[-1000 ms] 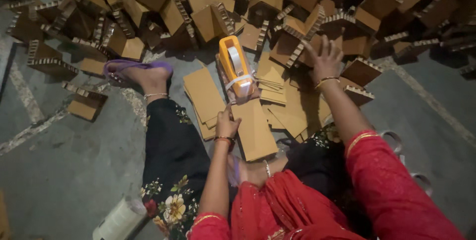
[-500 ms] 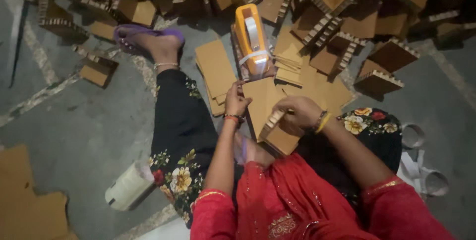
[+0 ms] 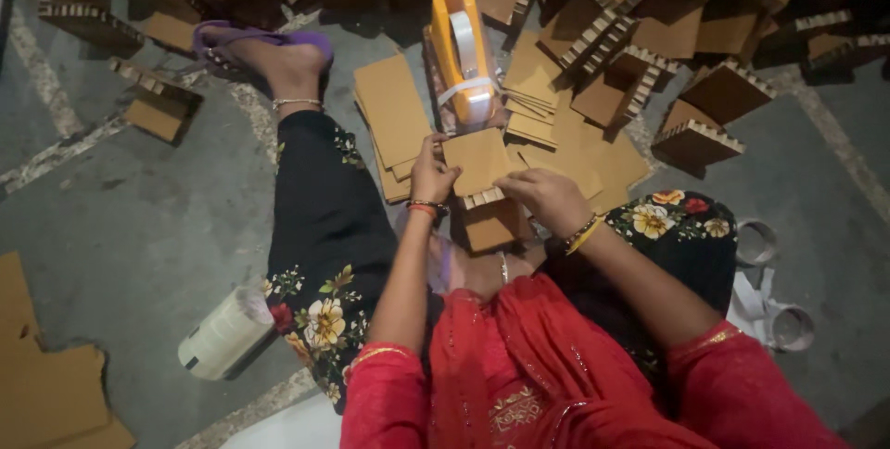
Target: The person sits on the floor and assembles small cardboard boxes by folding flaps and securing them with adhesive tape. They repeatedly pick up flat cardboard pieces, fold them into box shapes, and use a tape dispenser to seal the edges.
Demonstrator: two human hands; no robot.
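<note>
I sit on the floor with both hands on a small cardboard box piece [image 3: 476, 164] held in front of me. My left hand [image 3: 431, 171] grips its left edge and my right hand [image 3: 547, 197] holds its right side and toothed lower edge. Just beyond it stands an orange tape dispenser [image 3: 463, 50] with clear tape. A stack of flat cardboard sheets [image 3: 393, 117] lies to the left of the dispenser, and more flat pieces [image 3: 593, 157] lie to the right.
A heap of folded cardboard boxes [image 3: 695, 32] with toothed edges fills the far side. My left leg [image 3: 315, 227] stretches out in a purple sandal. A white tape roll stack [image 3: 225, 333] lies at left, empty tape cores [image 3: 760, 243] at right, cardboard scraps [image 3: 46, 384] at lower left.
My right hand pulled back from the box heap to the cardboard piece in front of me. Both hands now hold that piece up close to the tape dispenser.
</note>
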